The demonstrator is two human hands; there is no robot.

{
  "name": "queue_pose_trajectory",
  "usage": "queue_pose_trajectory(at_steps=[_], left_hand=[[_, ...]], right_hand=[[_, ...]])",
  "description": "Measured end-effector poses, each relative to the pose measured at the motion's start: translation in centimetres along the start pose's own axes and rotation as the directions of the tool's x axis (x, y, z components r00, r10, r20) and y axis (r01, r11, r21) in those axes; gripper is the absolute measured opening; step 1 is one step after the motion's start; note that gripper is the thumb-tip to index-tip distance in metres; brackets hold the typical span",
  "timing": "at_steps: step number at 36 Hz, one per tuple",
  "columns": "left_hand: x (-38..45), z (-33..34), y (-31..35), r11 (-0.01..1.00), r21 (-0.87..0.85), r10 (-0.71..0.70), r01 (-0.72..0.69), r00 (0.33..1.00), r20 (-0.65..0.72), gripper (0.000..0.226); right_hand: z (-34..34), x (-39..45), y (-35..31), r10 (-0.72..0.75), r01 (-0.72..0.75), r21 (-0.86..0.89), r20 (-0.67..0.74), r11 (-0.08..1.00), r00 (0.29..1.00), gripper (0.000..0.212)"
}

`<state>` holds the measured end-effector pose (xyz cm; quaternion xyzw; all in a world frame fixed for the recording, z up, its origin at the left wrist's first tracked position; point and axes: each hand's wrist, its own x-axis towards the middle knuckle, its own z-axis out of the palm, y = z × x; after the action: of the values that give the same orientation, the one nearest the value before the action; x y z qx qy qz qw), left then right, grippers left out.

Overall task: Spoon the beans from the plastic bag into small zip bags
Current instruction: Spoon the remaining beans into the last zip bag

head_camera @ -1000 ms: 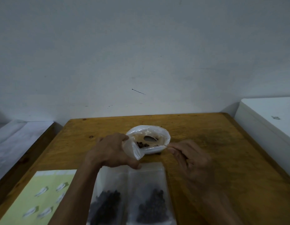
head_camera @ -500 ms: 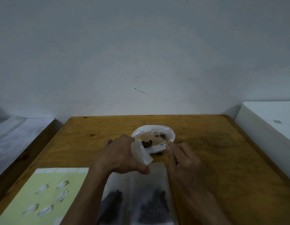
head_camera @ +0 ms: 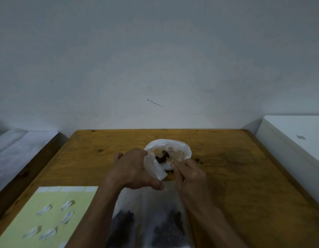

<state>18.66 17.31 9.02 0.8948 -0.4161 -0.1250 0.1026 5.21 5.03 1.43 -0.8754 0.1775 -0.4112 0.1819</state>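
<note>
My left hand (head_camera: 132,169) pinches the small zip bag (head_camera: 155,167) open beside my right hand (head_camera: 189,174), which grips the spoon (head_camera: 166,154) (scooping, I judge) in the plastic bag (head_camera: 183,146).

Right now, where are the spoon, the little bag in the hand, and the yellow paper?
spoon (head_camera: 166,153), head view, on its bowl.
small zip bag (head_camera: 154,167), head view, on its side.
yellow sheet (head_camera: 26,217), head view, on its middle.

No text, label, brand or number can be read on anything here.
</note>
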Motion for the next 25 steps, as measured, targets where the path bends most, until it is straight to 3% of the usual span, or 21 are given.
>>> queue_pose_trajectory(at_steps=[5,20,25], left_hand=[[0.0,0.2,-0.1,1.000,-0.016,-0.014,0.014,1.000,-0.007,0.113],[-0.3,0.0,0.4,0.999,-0.036,0.011,-0.012,0.999,-0.037,0.101],[-0.4,0.1,0.5,1.000,-0.024,0.011,-0.012,0.999,-0.037,0.099]], right_hand=[[-0.3,-0.5,0.5,-0.006,0.005,-0.021,-0.067,1.000,0.998,0.017],[0.2,-0.5,0.4,0.089,-0.089,0.004,-0.053,0.996,0.995,0.016],[-1.8,-1.4,-0.7,0.027,-0.031,-0.018,-0.189,0.999,0.982,0.020]])
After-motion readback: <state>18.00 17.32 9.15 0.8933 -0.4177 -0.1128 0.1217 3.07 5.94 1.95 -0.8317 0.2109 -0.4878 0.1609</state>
